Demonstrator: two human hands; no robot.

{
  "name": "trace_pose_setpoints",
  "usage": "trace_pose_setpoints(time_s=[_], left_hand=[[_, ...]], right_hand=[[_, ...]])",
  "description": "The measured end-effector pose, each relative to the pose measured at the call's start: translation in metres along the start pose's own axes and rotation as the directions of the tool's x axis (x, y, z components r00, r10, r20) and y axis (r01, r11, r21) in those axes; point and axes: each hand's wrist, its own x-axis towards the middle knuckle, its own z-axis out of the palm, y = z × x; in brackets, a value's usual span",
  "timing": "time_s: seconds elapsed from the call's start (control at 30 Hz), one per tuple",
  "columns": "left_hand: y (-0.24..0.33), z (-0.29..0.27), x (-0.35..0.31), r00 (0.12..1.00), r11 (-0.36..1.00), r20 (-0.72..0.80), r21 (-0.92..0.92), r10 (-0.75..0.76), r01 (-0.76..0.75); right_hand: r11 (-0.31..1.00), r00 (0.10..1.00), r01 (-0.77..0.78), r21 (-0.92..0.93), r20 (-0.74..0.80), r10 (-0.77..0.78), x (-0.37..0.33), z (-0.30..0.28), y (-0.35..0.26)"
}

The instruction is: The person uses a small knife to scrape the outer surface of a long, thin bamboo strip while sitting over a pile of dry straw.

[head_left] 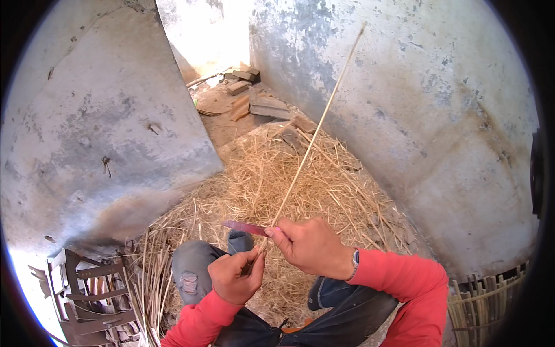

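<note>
A seated person in red sleeves and dark trousers, seen from their own head, works at a long, slender stick [313, 136] with a knife [245, 228]. The stick is pale straw-yellow, smooth-looking and almost straight, with a small darker tip at its far end. It is held in the air above the straw [260, 168] on the floor, slanting up and away to the right, so its tip shows against the right wall [393, 110]. The left hand [239, 274] is closed, pinching the stick's near end between thumb and fingers. The right hand [315, 246], a watch [355, 258] at its wrist, is gripped around the knife, whose reddish-purple blade points left, across the stick; whether these fingers also press the stick cannot be told. Straw covers the floor's middle, and bricks [237, 88] lie toward its far edge. By the floor's near left corner is a dark frame [95, 322] beside a bundle of thin strips [151, 289]; at its near right corner stands a slatted basket [485, 303].
</note>
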Motion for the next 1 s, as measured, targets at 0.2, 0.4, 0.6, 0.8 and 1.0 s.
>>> trace_pose_setpoints(time_s=[0.2, 0.4, 0.6, 0.8, 1.0], left_hand=[[0.002, -0.006, -0.002, 0.994, 0.989, -0.032, -0.110, -0.102, 0.098], [0.009, -0.009, 0.003, 0.995, 0.996, 0.102, -0.091, -0.008, 0.017], [0.006, -0.006, 0.001, 0.998, 0.998, 0.057, -0.056, 0.031, -0.027], [-0.001, -0.006, 0.000, 0.998, 0.999, 0.063, -0.038, -0.001, 0.004], [-0.003, 0.003, -0.002, 1.000, 0.997, -0.012, -0.073, -0.020, 0.019]], right_hand=[[0.993, 0.933, -0.094, 0.075, -0.341, 0.114, 0.037, -0.038, 0.028], [0.974, 0.761, -0.195, -0.112, -0.644, 0.079, 0.068, -0.101, 0.086], [0.987, 0.883, -0.147, -0.066, -0.457, 0.101, 0.059, -0.066, 0.070], [0.999, 0.964, -0.015, -0.038, -0.266, 0.005, 0.040, -0.026, 0.045], [0.999, 0.991, 0.047, -0.014, -0.128, -0.048, 0.020, 0.001, 0.023]])
